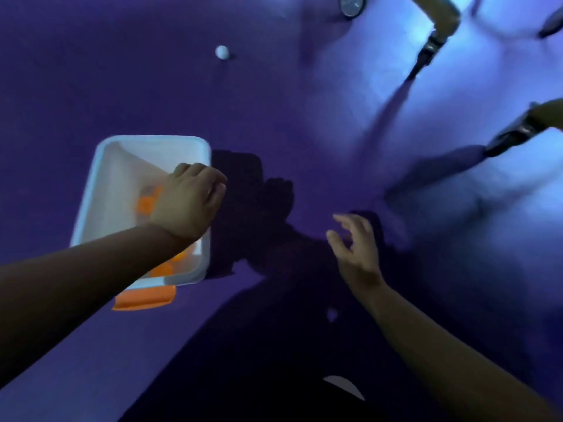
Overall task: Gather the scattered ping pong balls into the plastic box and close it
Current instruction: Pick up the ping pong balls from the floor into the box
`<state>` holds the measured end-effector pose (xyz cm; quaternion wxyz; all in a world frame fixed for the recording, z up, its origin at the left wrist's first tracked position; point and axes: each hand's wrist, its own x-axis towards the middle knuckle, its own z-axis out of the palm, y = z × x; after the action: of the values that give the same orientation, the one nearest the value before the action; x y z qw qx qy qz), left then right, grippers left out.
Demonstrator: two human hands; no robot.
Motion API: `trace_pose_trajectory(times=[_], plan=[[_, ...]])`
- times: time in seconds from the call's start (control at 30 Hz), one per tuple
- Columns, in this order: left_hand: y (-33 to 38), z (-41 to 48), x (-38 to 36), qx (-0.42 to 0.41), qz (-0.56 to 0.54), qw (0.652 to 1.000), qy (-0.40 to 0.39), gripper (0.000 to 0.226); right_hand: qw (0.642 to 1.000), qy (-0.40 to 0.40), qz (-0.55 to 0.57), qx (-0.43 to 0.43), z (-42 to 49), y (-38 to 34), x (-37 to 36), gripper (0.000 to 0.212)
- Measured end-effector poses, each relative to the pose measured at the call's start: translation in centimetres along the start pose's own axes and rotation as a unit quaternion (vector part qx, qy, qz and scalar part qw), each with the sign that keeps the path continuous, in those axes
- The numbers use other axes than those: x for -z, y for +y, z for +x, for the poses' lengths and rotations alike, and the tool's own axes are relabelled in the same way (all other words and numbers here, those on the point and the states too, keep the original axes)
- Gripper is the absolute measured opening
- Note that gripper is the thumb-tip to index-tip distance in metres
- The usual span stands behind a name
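Hands: your left hand (pixel 189 199) over white rectangular plastic box (pixel 122 166) of orange balls (pixel 145 205), grip hidden; right hand (pixel 356 245) released; small white ball (pixel 222 52) well apart.

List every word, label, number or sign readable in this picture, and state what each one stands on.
None: no text can be read in this view.
The plastic box shows no label, and the white ball shows no print.
The round object at the top edge is too blurred to tell whether it bears any marks.
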<state>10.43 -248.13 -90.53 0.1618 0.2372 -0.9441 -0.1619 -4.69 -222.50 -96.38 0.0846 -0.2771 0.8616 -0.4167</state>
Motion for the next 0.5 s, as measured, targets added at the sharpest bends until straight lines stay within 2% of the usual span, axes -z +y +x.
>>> trace_pose_trajectory(times=[0.1, 0.23, 0.33, 0.4, 0.5], plan=[[2.8, 1.1, -1.8, -0.054, -0.012, 0.998, -0.025, 0.048, 0.987, 0.054, -0.134, -0.073, -4.4, 5.7, 4.7, 0.043], [4.8, 1.4, -4.1, -0.059, -0.025, 0.996, -0.055, 0.049, 0.924, 0.118, -0.281, -0.233, -10.6, 10.7, 9.1, 0.038], [5.4, 1.4, -4.9, -0.060, -0.024, 0.995, -0.071, 0.050, 0.873, 0.057, -0.307, -0.374, -13.6, 12.2, 10.1, 0.051], [5.6, 1.4, -4.9, -0.053, -0.027, 0.995, -0.078, 0.050, 0.868, 0.046, -0.298, -0.395, -14.4, 12.9, 10.2, 0.049], [5.5, 1.6, -4.8, -0.038, -0.014, 0.995, -0.087, 0.051, 0.901, 0.108, -0.269, -0.321, -12.9, 12.5, 9.4, 0.034]])
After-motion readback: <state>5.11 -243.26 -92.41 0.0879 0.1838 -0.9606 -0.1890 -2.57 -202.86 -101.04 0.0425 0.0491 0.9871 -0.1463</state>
